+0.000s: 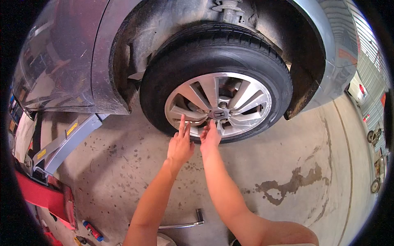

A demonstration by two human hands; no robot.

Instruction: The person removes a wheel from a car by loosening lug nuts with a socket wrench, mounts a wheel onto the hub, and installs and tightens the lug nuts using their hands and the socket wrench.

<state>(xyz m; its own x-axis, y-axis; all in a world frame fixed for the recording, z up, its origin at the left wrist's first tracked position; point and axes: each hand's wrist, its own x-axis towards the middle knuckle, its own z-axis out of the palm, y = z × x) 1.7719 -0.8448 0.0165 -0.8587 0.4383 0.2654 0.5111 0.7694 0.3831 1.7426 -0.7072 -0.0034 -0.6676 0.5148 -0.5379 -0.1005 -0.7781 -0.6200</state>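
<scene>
A car wheel (242, 104) with a black tire (188, 61) and silver alloy rim sits in the wheel arch. Its hub carries an H-badged center cap (219, 114) ringed by lug nuts (222, 105). My right hand (210, 137) has its fingertips pinched at the lower lug nut position, just below the cap; they mostly cover that nut. Just left of it, my left hand (180, 144) is in front of the lower left rim, index finger stretched upward, with nothing visible in it. A long-handled wrench with a socket (184, 225) lies on the floor between my forearms.
A gray lift arm (76, 141) reaches under the car body (65, 61) at left, beside a red lift base (45, 194). A blue and red can (92, 230) lies at lower left. The concrete floor has a dark wet stain (295, 180). Wheeled equipment (375, 184) stands far right.
</scene>
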